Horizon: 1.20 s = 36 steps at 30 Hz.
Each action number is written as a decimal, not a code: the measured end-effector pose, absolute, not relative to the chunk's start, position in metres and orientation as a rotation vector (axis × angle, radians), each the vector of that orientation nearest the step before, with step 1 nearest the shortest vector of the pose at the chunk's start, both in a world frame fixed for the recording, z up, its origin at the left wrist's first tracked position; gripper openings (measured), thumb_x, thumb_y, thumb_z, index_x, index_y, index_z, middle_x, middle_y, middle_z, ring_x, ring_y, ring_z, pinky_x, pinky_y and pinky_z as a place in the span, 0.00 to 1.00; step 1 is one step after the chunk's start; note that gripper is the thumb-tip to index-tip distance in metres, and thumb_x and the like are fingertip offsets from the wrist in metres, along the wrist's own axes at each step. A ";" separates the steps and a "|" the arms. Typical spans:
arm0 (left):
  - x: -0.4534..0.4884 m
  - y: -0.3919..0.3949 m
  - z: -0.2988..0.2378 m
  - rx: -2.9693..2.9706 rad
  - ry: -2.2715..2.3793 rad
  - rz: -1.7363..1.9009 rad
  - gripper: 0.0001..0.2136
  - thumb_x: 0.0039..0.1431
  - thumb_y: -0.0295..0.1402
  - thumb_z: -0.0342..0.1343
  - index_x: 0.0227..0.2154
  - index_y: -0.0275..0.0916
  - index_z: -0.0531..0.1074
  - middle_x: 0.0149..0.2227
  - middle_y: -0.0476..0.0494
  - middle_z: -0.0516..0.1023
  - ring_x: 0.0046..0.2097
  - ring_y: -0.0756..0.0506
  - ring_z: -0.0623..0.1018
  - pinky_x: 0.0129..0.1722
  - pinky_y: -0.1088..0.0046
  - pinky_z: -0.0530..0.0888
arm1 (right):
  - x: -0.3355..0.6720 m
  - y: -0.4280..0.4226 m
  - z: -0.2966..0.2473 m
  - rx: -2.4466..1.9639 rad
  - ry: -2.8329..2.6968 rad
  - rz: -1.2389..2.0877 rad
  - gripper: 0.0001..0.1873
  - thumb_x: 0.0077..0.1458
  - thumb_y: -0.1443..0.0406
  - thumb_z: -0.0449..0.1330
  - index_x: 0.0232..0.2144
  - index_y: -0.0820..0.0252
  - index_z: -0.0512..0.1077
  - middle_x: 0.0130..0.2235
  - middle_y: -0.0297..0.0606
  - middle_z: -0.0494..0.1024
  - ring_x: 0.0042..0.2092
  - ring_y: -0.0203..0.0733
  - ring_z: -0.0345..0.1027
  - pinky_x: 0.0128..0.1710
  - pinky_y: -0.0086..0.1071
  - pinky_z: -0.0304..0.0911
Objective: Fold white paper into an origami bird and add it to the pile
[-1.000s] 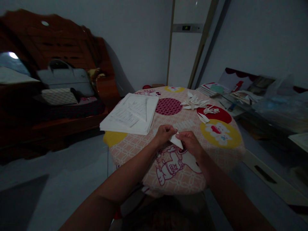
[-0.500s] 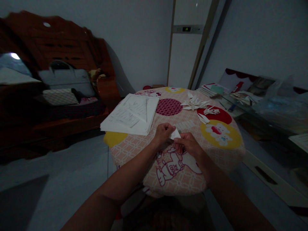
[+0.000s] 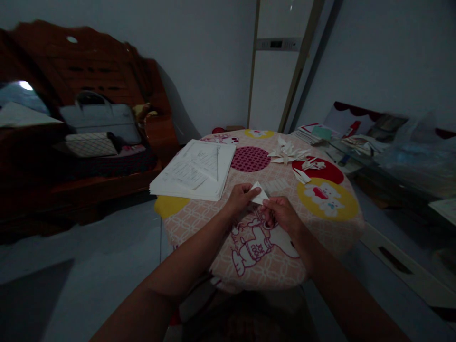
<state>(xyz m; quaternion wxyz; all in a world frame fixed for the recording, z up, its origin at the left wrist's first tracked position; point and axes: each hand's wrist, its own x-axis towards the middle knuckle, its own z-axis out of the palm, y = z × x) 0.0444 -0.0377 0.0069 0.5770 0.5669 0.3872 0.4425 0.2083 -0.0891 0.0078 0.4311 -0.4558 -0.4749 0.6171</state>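
Over the near middle of a round table with a patterned pink cloth (image 3: 199, 223), both my hands pinch a small folded piece of white paper (image 3: 259, 193). My left hand (image 3: 241, 198) grips its left side with curled fingers. My right hand (image 3: 281, 212) grips its lower right edge, fingers closed. The paper shows as a pointed triangle between the two hands, just above the cloth.
A thick stack of printed white sheets (image 3: 194, 170) lies on the table's left side. Several folded paper shapes (image 3: 290, 153) sit at the far right of the table. A dark wooden bench with a grey bag (image 3: 99, 118) stands at left; cluttered shelves (image 3: 359, 140) at right.
The folded paper has been turned between my hands: its point now faces up and right rather than down. Both hands stayed in about the same spot.
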 end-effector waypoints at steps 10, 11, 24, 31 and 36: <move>0.044 -0.042 0.007 1.265 0.799 0.947 0.22 0.47 0.51 0.65 0.23 0.34 0.69 0.18 0.50 0.68 0.18 0.55 0.64 0.19 0.78 0.58 | 0.206 -0.087 0.005 -1.119 -1.140 1.496 0.21 0.48 0.49 0.63 0.23 0.63 0.74 0.14 0.34 0.72 0.12 0.34 0.61 0.10 0.25 0.56; 0.044 -0.042 0.008 1.255 0.796 0.944 0.22 0.46 0.51 0.66 0.23 0.34 0.69 0.18 0.51 0.67 0.18 0.55 0.63 0.18 0.78 0.57 | 0.206 -0.087 0.005 -1.128 -1.142 1.472 0.20 0.48 0.50 0.63 0.22 0.63 0.74 0.14 0.33 0.72 0.12 0.33 0.60 0.10 0.25 0.55; 0.039 -0.042 0.012 1.228 0.760 0.971 0.23 0.43 0.47 0.69 0.34 0.33 0.72 0.22 0.50 0.72 0.21 0.53 0.68 0.21 0.77 0.64 | 0.206 -0.087 0.004 -1.099 -1.116 1.347 0.21 0.49 0.48 0.63 0.26 0.62 0.74 0.17 0.34 0.74 0.15 0.34 0.65 0.13 0.25 0.60; 0.034 -0.037 0.013 1.401 0.826 1.120 0.33 0.43 0.39 0.70 0.53 0.33 0.70 0.39 0.43 0.77 0.32 0.49 0.77 0.31 0.75 0.73 | 0.205 -0.087 0.006 -1.165 -1.179 1.258 0.23 0.49 0.47 0.63 0.24 0.62 0.73 0.18 0.35 0.74 0.16 0.33 0.64 0.14 0.25 0.59; 0.032 -0.035 0.012 1.412 0.885 1.111 0.25 0.49 0.38 0.64 0.50 0.33 0.72 0.31 0.46 0.77 0.25 0.50 0.76 0.26 0.75 0.73 | 0.206 -0.083 0.004 -1.194 -1.248 1.184 0.19 0.46 0.50 0.66 0.24 0.60 0.72 0.22 0.35 0.76 0.19 0.34 0.67 0.16 0.25 0.62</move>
